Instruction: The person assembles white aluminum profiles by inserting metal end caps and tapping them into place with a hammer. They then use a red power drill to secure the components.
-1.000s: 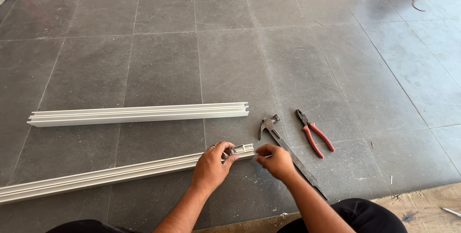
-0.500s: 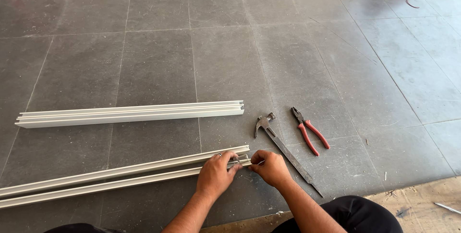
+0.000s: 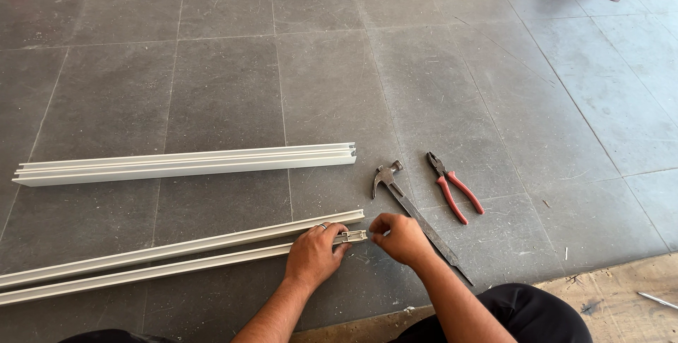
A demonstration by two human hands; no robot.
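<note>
On the floor [image 3: 212, 67] | left hand [image 3: 314, 252] grip pressing near rail [image 3: 141, 272] end | right hand [image 3: 399, 237] grip pinching small metal piece [image 3: 353, 236] there | hammer [image 3: 413, 216], pliers [image 3: 455, 189] beside

Both forearms reach forward, bare. Left hand [image 3: 314, 255] palm-down, fingers curled, ring on one finger. Right hand [image 3: 401, 237] just beside it, fingertips pinched toward the left.

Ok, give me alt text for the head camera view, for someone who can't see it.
A person's left hand and right hand meet at the end of a long white channel strip lying on a grey tiled floor. A hammer and red-handled pliers lie to the right; a second white strip lies farther away.
</note>
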